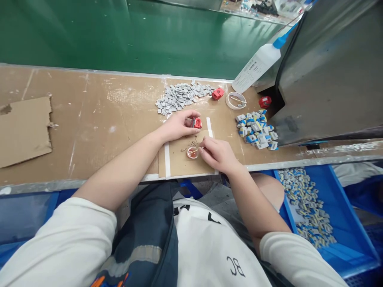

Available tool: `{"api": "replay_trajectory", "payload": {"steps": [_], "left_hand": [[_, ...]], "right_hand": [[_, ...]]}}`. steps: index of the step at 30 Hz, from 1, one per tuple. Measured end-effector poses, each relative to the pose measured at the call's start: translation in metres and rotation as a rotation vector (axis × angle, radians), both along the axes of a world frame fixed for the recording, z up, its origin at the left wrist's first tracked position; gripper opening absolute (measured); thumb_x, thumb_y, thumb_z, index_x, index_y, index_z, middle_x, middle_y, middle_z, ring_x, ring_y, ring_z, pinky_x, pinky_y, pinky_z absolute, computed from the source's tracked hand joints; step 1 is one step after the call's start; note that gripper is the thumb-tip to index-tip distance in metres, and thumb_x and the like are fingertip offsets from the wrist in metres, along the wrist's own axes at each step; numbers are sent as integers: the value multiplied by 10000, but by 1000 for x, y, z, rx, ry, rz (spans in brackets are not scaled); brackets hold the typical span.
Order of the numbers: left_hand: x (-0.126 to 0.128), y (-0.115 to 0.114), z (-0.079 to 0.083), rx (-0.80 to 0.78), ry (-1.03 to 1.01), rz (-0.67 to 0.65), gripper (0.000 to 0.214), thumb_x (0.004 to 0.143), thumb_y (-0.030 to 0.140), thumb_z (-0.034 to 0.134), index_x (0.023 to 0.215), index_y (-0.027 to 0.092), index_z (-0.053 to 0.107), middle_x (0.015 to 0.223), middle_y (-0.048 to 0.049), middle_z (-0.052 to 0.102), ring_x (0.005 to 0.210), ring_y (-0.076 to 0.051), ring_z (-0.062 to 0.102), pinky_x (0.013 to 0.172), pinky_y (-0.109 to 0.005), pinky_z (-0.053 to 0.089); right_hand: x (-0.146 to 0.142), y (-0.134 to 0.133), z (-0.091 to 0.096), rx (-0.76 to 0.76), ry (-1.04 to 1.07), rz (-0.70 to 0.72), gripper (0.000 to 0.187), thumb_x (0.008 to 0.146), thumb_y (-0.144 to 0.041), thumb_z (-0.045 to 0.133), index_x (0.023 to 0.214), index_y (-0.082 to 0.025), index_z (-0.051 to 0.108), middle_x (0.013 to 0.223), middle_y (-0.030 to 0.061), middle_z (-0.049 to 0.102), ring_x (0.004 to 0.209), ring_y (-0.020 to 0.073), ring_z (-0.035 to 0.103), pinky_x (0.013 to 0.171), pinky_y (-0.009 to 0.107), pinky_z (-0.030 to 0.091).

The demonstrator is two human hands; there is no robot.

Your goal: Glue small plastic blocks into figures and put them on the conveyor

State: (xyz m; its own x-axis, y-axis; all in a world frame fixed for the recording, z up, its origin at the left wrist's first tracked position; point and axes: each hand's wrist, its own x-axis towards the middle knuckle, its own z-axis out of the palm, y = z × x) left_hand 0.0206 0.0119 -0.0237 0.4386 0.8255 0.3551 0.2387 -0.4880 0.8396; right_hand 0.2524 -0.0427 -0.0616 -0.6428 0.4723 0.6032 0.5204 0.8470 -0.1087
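My left hand (178,124) is closed round a small red part (196,122) and holds it on the cardboard mat (179,161). My right hand (218,154) pinches a thin stick (197,150) whose tip rests in a small round cap (192,152) holding an orange-pink paste. A pile of several grey parts (181,97) lies beyond my left hand. To the right lies a heap of blue, yellow and grey parts (257,129).
A second red part (218,93) lies by the grey pile, a third (265,102) beside a tape roll (235,100). A white squeeze bottle (256,66) leans against a metal housing (329,71). A blue bin (344,215) of finished parts sits lower right. Torn cardboard (24,129) lies left.
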Motion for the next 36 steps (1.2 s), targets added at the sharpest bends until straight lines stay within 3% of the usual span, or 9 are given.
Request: {"api": "replay_trajectory", "payload": {"steps": [7, 19, 26, 31, 36], "left_hand": [[1, 0, 2, -52, -25, -26, 525, 742, 266, 863, 1214, 114, 689, 1107, -107, 766, 934, -212, 736, 839, -343, 590], [2, -1, 5, -64, 29, 6, 617, 699, 297, 906, 1245, 126, 675, 1113, -116, 784, 983, -248, 771, 875, -375, 616], [7, -5, 12, -91, 95, 96, 650, 629, 335, 948, 1193, 126, 701, 990, -92, 787, 925, -259, 780, 851, -388, 640], [9, -5, 12, -71, 133, 123, 656, 615, 348, 944, 1186, 126, 709, 1007, -92, 788, 917, -250, 778, 886, -400, 640], [10, -5, 11, -24, 165, 138, 629, 630, 352, 942, 1178, 132, 724, 1009, -85, 784, 909, -238, 766, 876, -387, 634]], "right_hand": [[-2, 1, 5, 12, 76, 107, 373, 1067, -314, 547, 757, -138, 440, 695, -10, 471, 644, 73, 390, 628, 234, 293], [3, 6, -2, -69, 340, 227, 385, 1020, -253, 579, 682, -132, 438, 635, -18, 416, 587, 45, 357, 588, 218, 297], [0, 31, 11, -65, 818, -34, 552, 1066, -452, 538, 651, -132, 367, 626, -5, 348, 618, 57, 330, 624, 247, 263], [-6, 46, 16, -137, 806, -79, 684, 1042, -702, 470, 666, -140, 368, 644, -4, 325, 641, 69, 307, 643, 261, 258], [-8, 50, 11, -183, 791, -93, 724, 1027, -766, 434, 679, -132, 419, 659, 1, 369, 661, 68, 333, 667, 266, 271]]}}
